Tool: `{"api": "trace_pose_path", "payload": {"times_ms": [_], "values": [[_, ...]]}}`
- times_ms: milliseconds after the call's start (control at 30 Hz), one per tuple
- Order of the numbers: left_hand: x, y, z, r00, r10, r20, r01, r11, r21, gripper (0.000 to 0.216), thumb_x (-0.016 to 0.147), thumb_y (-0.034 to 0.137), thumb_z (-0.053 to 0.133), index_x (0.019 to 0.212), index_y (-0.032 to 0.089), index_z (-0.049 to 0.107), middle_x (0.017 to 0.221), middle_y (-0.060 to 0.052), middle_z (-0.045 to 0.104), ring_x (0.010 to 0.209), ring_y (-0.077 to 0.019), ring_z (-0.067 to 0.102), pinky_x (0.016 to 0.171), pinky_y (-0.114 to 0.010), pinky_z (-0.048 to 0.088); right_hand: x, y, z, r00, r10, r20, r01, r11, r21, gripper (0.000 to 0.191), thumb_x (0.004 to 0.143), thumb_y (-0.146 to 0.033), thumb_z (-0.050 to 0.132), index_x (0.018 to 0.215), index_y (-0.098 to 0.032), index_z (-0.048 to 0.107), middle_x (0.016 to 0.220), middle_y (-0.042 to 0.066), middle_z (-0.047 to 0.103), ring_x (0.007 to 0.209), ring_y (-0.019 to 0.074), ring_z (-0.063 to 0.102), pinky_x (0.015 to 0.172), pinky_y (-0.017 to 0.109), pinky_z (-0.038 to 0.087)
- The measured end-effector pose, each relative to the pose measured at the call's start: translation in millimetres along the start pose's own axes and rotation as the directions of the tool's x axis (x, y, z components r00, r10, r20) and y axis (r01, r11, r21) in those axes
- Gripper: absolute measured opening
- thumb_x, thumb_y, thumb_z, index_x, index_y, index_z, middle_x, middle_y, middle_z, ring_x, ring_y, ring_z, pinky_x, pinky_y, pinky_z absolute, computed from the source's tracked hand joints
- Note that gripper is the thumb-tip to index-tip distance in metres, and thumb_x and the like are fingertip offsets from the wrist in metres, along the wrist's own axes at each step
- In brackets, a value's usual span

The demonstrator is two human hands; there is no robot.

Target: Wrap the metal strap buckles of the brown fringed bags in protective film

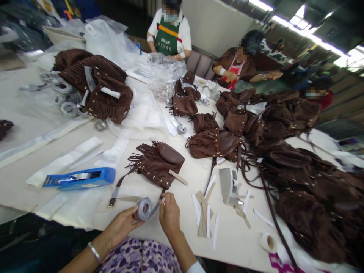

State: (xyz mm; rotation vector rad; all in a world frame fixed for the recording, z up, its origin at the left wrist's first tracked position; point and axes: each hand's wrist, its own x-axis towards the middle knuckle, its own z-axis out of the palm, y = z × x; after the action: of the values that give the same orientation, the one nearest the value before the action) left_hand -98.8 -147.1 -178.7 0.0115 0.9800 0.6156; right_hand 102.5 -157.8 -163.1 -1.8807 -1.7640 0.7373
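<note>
Head view: left hand [122,225] holds tape roll [144,208]; right hand [170,212] pinches strap [156,204].

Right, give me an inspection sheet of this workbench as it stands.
Surface: white table, mostly covered.
Job's things: grey rolled strap held by both hands; brown fringed bag just beyond it.
Clutter: blue tape dispenser, paper strips, small tape roll, pile of brown bags, plastic wrap.
Hands: left hand cradles the roll; right hand pinches the strap's end.
Cables: nothing seen.
Surroundings: three other people sit at the far side.
</note>
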Motion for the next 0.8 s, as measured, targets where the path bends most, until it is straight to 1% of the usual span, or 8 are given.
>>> {"api": "trace_pose_path", "payload": {"times_ms": [67,133,233,333,400,533,633,800], "values": [[-1,-1,7,1.000,0.008,0.030,-0.008,1.000,-0.008,0.033,0.085,0.030,0.064,0.113,0.013,0.066,0.113,-0.013,0.071,0.099,-0.0242,0.065,0.089,-0.041,0.053,-12,-8,-12,0.974,-0.208,0.094,0.206,0.978,0.032,0.029,0.092,-0.025,0.050,0.121,-0.021,0.049,0.117,0.008,0.056,0.107,0.0214,0.054,0.092,0.035,0.048],[-2,-2,14,0.999,0.014,0.042,-0.014,1.000,-0.012,0.030,0.085,0.029,0.065,0.111,0.013,0.067,0.109,-0.012,0.072,0.095,-0.0231,0.066,0.085,-0.039,0.054,-21,-10,-11,0.924,-0.338,0.180,0.345,0.939,-0.005,0.039,0.089,-0.033,0.058,0.125,-0.020,0.048,0.123,0.010,0.055,0.107,0.0242,0.053,0.091,0.039,0.049],[-2,-5,25,1.000,0.013,0.000,-0.013,1.000,-0.015,0.026,0.083,0.026,0.067,0.106,0.013,0.068,0.098,-0.009,0.073,0.086,-0.0213,0.067,0.078,-0.036,0.056,-26,-1,9,0.881,-0.417,0.223,0.456,0.874,-0.168,0.047,0.087,-0.033,0.062,0.129,-0.015,0.048,0.128,0.013,0.055,0.102,0.0277,0.054,0.083,0.042,0.052],[1,-8,34,0.998,0.027,-0.063,-0.030,0.999,-0.037,0.020,0.082,0.023,0.069,0.100,0.014,0.068,0.088,-0.006,0.073,0.076,-0.0178,0.066,0.071,-0.032,0.056,-23,11,30,0.850,-0.479,0.220,0.524,0.814,-0.251,0.035,0.087,-0.022,0.062,0.120,-0.012,0.054,0.126,0.012,0.059,0.095,0.0264,0.055,0.077,0.040,0.053],[3,-9,39,0.993,0.037,-0.110,-0.043,0.998,-0.052,0.018,0.080,0.022,0.070,0.096,0.014,0.068,0.085,-0.005,0.073,0.072,-0.0163,0.065,0.069,-0.029,0.055,-20,15,35,0.851,-0.489,0.194,0.524,0.819,-0.233,0.027,0.086,-0.018,0.062,0.112,-0.013,0.058,0.121,0.011,0.061,0.092,0.0248,0.055,0.077,0.039,0.052],[3,-11,51,0.986,0.054,-0.158,-0.061,0.997,-0.039,0.022,0.078,0.028,0.073,0.096,0.015,0.067,0.086,-0.005,0.072,0.069,-0.0157,0.064,0.069,-0.030,0.055,-15,15,25,0.905,-0.403,0.135,0.416,0.905,-0.086,0.019,0.084,-0.017,0.064,0.102,-0.016,0.059,0.109,0.007,0.063,0.093,0.0231,0.054,0.082,0.038,0.051],[-4,-21,65,0.964,0.194,-0.182,-0.190,0.981,0.043,0.030,0.078,0.036,0.073,0.098,0.015,0.067,0.093,-0.007,0.072,0.075,-0.0165,0.065,0.073,-0.030,0.054,-11,10,14,0.923,-0.363,0.125,0.367,0.930,-0.006,0.019,0.083,-0.016,0.064,0.101,-0.017,0.059,0.106,0.006,0.063,0.096,0.0226,0.054,0.086,0.038,0.051],[-6,-47,87,0.825,0.476,-0.303,-0.418,0.877,0.239,0.042,0.073,0.046,0.075,0.102,0.017,0.066,0.103,-0.009,0.072,0.098,-0.0243,0.066,0.087,-0.033,0.052,-7,2,15,0.943,-0.327,0.060,0.329,0.944,-0.028,0.018,0.084,-0.012,0.061,0.102,-0.016,0.061,0.106,0.007,0.064,0.095,0.0225,0.056,0.086,0.038,0.053]]}}
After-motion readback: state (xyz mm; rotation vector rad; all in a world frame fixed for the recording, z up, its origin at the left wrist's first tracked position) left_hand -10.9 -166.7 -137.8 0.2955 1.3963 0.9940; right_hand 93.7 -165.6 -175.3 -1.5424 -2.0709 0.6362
